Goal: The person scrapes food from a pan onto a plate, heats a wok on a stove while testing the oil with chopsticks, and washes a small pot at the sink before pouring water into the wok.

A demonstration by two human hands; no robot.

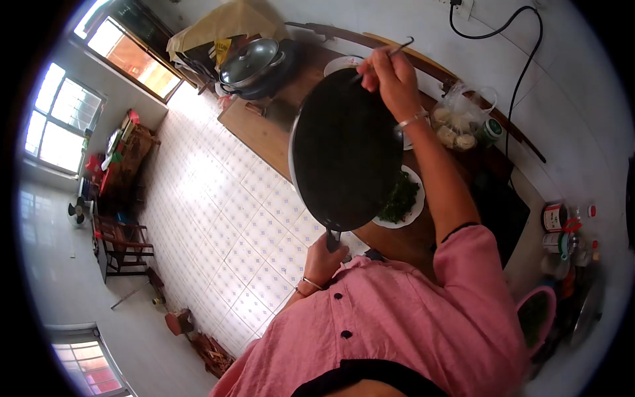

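Observation:
A large dark pan (350,152) is held tilted over the counter, its black inside facing me. My left hand (323,261) is wrapped round the pan's handle at its lower end. At the pan's far edge, my right hand (391,74) is closed on the hooked handle of a utensil (401,46); the utensil's other end is lost against the dark pan. Beside the pan's lower right edge, a white plate (418,210) holds chopped green leaves (401,198). Part of another bowl (342,63) shows behind the pan.
A lidded pot (250,65) stands at the counter's far left. On the right are a bag of round pale items (456,124), a green-lidded jar (491,130), a black cable (529,59) and several bottles and jars. Tiled floor (218,198) lies left of the wooden counter (254,139).

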